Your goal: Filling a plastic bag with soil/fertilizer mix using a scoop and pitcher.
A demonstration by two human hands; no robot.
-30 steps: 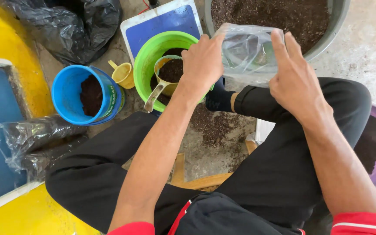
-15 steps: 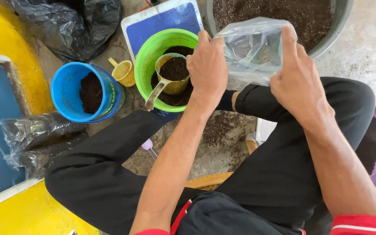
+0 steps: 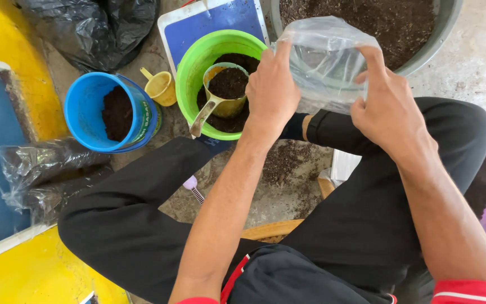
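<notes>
I'd have my left hand (image 3: 271, 90) and right hand (image 3: 386, 110), fingers pinching the clear plastic bag (image 3: 324, 62), stretch its mouth wide beside the soil-filled scoop (image 3: 226, 90).

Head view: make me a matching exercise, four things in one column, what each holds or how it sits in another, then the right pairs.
1. clear plastic bag
2. metal scoop
3. blue bucket
4. small yellow cup

a. stands between the blue and green buckets
b. full of soil, resting in the green bucket
c. held open by the left hand and right hand
d. dark soil at its bottom

Pairs: 1-c, 2-b, 3-d, 4-a
</notes>
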